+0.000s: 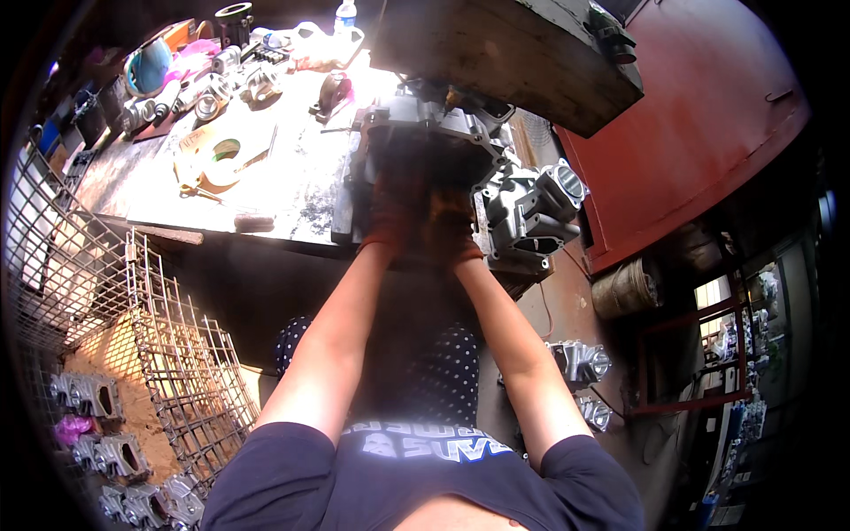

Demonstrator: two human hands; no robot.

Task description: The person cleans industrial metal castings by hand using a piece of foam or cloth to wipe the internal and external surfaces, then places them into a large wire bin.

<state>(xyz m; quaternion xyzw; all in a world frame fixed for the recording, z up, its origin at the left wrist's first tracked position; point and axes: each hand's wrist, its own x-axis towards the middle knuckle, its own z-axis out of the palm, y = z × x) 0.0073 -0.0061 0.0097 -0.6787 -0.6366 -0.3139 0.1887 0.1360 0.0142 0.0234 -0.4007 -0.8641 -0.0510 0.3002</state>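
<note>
Both my arms reach forward to the table edge, with reddish-brown gloves on the hands. My left hand (390, 217) and my right hand (452, 221) are side by side in deep shadow, at the near side of a grey cast-metal housing (425, 133). Their fingers are lost in the dark, so their grip does not show. A dark, heavy machine block (509, 57) overhangs the housing. Right of my right hand, several silver cast-metal parts with round bores (536, 208) are piled close by.
On the sunlit table (301, 181) lie a roll of tape (226, 150), several metal castings (212, 97) and a bottle (345, 16). A wire-mesh cage (177, 354) with more castings (111, 456) stands at lower left. A red metal panel (691, 133) is at right.
</note>
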